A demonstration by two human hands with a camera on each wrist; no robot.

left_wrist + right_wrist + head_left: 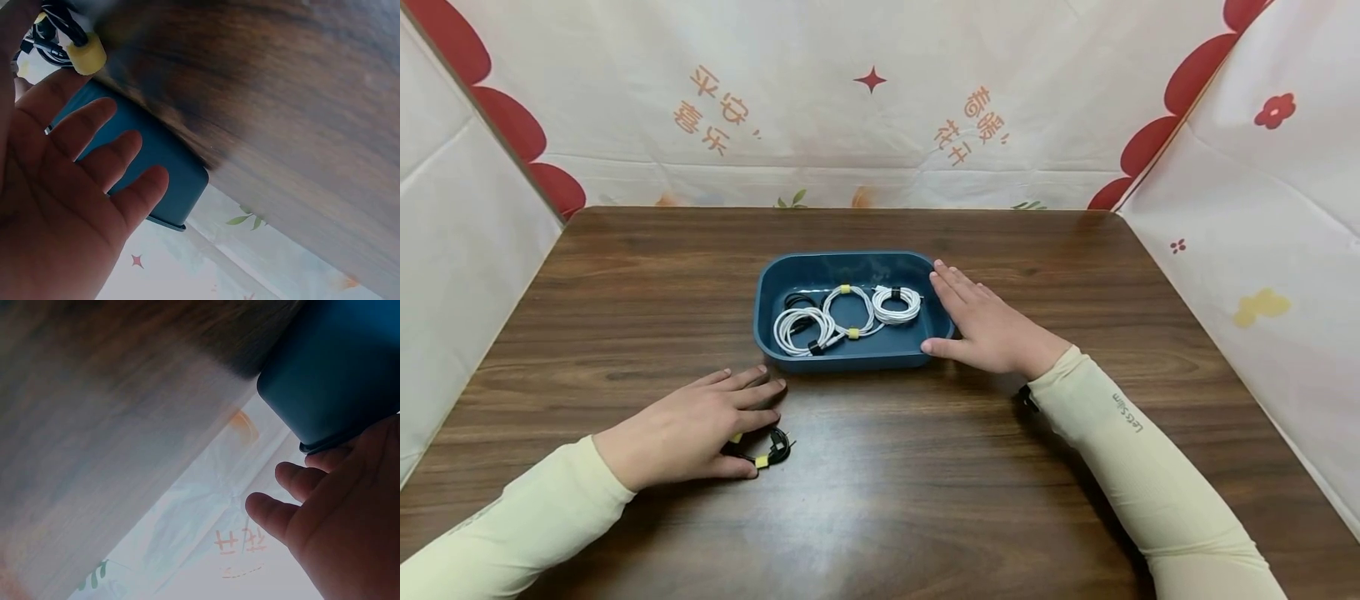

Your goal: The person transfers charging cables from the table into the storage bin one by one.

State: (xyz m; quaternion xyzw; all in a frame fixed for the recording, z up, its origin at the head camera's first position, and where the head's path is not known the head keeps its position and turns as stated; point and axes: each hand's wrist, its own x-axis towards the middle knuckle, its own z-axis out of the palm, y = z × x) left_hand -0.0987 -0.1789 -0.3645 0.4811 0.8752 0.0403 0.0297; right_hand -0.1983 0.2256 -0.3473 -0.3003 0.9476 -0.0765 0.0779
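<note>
A blue plastic bin point(857, 362) stands on the table, holding several coiled cables. Inside it lie a white cable coil point(792, 335) at left, a yellow-tied white coil point(826, 312) in the middle, a white coil with a black tie point(897, 317) at right and a black cable point(800, 298) partly hidden behind the left coil. My right hand point(992, 332) rests with extended fingers at the bin's right rim, thumb at the front corner. In front of the bin, my left hand point(688, 433) spreads over a black cable coil point(781, 448) with yellow ties point(87, 55), which lies between thumb and index finger.
The brown wooden table point(925, 500) reaches back to a white printed cloth point(820, 100), which also hangs at both sides. A dark object point(1027, 398) shows at the right sleeve's cuff, under the wrist.
</note>
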